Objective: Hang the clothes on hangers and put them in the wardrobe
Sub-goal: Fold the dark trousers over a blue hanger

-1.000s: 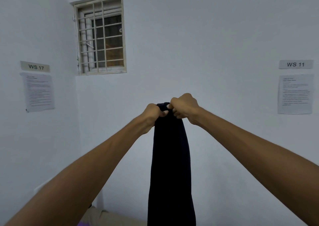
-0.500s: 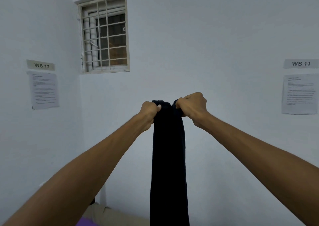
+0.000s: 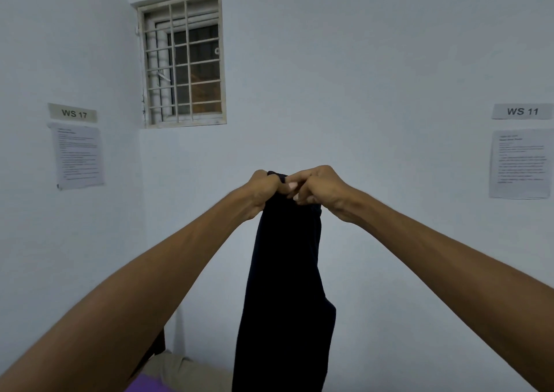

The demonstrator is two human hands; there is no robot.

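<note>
Both hands, left hand [image 3: 265, 189] and right hand [image 3: 319, 188], fists touching, outstretched atop dark garment [image 3: 284, 286]

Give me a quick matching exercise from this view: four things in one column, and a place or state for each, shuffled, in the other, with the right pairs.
Things:
1. dark garment
2. barred window
3. WS 17 sign
4. WS 11 sign

Places or states:
A. on the left wall, above a printed sheet
B. hanging down, gripped at its top by the left hand and the right hand
C. on the far wall at the right edge of view
D. high up beside the corner of the room

Pairs: 1-B, 2-D, 3-A, 4-C
</note>
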